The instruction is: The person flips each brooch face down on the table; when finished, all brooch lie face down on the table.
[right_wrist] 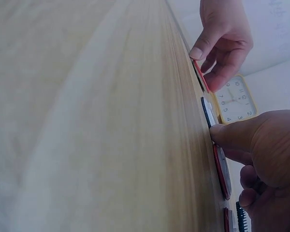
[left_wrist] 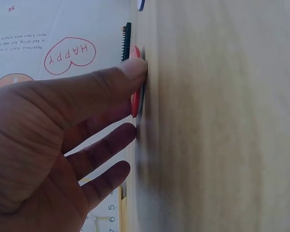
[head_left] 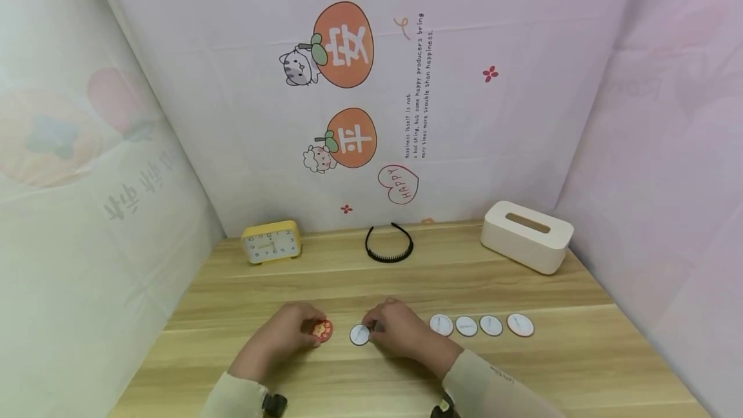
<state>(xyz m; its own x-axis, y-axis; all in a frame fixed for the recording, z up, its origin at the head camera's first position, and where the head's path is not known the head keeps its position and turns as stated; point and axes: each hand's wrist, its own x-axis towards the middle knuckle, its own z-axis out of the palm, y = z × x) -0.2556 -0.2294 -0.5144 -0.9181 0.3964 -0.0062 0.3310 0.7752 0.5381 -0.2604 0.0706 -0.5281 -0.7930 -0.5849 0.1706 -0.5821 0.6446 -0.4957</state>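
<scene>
My left hand (head_left: pixel 291 329) pinches a round red badge (head_left: pixel 322 331) with gold print between thumb and fingers, close over the wooden table. The left wrist view catches that red badge (left_wrist: pixel 135 108) edge-on, partly behind the thumb, with the other fingers spread loosely below. My right hand (head_left: pixel 400 329) holds the near edge of a badge (head_left: pixel 359 335) that shows its white back, a thin pin-like bar across it. Seen from the right wrist, thumb and finger grip this white-backed badge (right_wrist: pixel 209 112), and the left hand (right_wrist: pixel 227 41) is just beyond.
To the right, several more white-backed badges (head_left: pixel 466 326) lie in a row. Along the back stand a yellow clock (head_left: pixel 271 243), a black headband (head_left: pixel 389 257) and a white tissue box (head_left: pixel 525 237). Printed cloth walls (head_left: pixel 464 147) enclose the table (head_left: pixel 360 286).
</scene>
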